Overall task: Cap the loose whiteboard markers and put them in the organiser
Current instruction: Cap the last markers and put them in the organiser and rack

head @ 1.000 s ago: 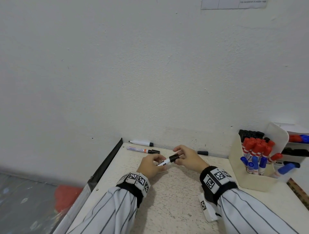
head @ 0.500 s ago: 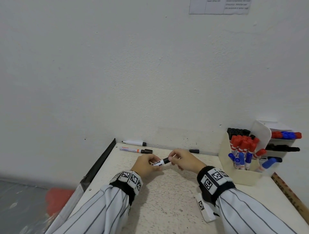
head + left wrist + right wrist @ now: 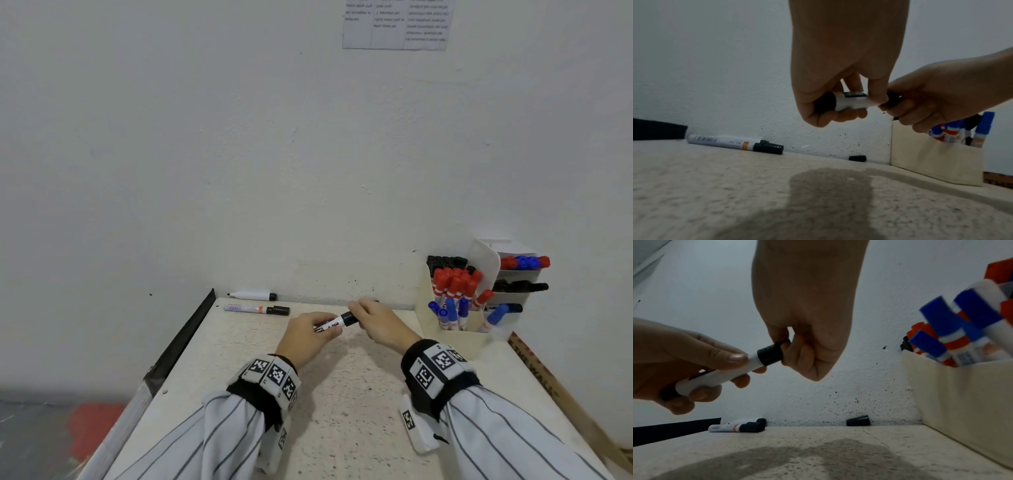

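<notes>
A white whiteboard marker (image 3: pixel 330 323) with a black cap (image 3: pixel 349 318) is held level above the table (image 3: pixel 342 411), between both hands. My left hand (image 3: pixel 327 325) grips the barrel (image 3: pixel 851 101). My right hand (image 3: pixel 356 315) pinches the cap (image 3: pixel 770 356), which sits on the barrel's end. The cream organiser (image 3: pixel 455 342) stands at the right against the wall, holding several red, blue and black markers. Two more markers (image 3: pixel 253 295) (image 3: pixel 257 309) lie at the back left. A loose black cap (image 3: pixel 858 420) lies by the wall.
The table's dark left edge (image 3: pixel 185 335) drops to the floor, where something red (image 3: pixel 92 425) lies. A brown printed strip (image 3: pixel 548 387) runs along the table's right side. The wall stands directly behind the table, with a paper sheet (image 3: pixel 394 24) stuck high up.
Both hands have stayed together on the marker, with the cap against the barrel throughout. The head view has tilted up, so more of the wall and its paper shows.
</notes>
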{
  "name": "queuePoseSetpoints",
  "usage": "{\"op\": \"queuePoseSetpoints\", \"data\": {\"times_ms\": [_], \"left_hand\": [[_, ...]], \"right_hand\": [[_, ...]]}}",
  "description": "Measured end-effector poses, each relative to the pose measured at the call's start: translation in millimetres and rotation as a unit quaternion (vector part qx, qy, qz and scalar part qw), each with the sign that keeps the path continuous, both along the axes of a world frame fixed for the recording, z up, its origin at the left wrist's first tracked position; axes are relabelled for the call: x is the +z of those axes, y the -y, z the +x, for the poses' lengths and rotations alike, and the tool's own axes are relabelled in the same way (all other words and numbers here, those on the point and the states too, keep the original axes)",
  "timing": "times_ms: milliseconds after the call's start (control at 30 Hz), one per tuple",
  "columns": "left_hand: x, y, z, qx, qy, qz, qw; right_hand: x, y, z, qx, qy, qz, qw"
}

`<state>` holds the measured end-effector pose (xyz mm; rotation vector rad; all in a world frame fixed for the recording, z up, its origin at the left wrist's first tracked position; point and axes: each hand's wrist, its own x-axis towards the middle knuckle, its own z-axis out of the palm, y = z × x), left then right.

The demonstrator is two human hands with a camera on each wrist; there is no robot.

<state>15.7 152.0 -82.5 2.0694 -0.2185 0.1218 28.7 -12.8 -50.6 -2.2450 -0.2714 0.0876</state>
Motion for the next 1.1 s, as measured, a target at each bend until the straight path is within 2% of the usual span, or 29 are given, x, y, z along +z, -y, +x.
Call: {"op": "queuePoseSetpoints", "data": {"times_ms": [100, 200, 333, 467, 600, 733, 833, 1000, 1100], "left_hand": [[0.5, 5.9, -4.7, -0.011, -0.019, 0.023, 1.000], [-2.2, 12.5, -12.3, -0.022, -0.035, 0.047, 0.998], [-2.0, 19.6, -21.7, -0.018, -0.026, 0.044, 0.999], [3.1, 24.4, -30.6, -0.028, -0.016, 0.050, 0.998], [7.1, 28.3, -38.4, -0.020, 0.003, 0.049, 0.999], [10.0, 31.3, -44.6, -0.005, 0.020, 0.049, 0.999], [11.9, 32.3, -47.8, -0.008, 0.018, 0.057, 0.998], [17.6, 34.5, -55.7, -0.007, 0.036, 0.150, 0.988], [18.5, 33.5, -57.3, -0.012, 0.046, 0.144, 0.988]], "right_hand": [[-0.6, 10.5, -8.5, 0.013, -0.022, 0.036, 0.999], [0.3, 16.8, -18.8, 0.008, 0.005, 0.012, 1.000], [-1.9, 20.2, -29.0, -0.013, 0.015, 0.068, 0.997], [-4.2, 27.9, -32.8, -0.024, 0.028, 0.021, 0.999], [-1.0, 29.7, -36.3, -0.040, -0.007, 0.005, 0.999], [3.2, 25.9, -40.6, -0.033, -0.042, 0.075, 0.996], [2.2, 19.8, -43.8, -0.035, -0.043, 0.080, 0.995], [-3.7, 14.0, -44.8, -0.078, -0.047, 0.082, 0.992], [-4.0, 14.2, -44.6, -0.074, -0.044, 0.132, 0.987]]}}
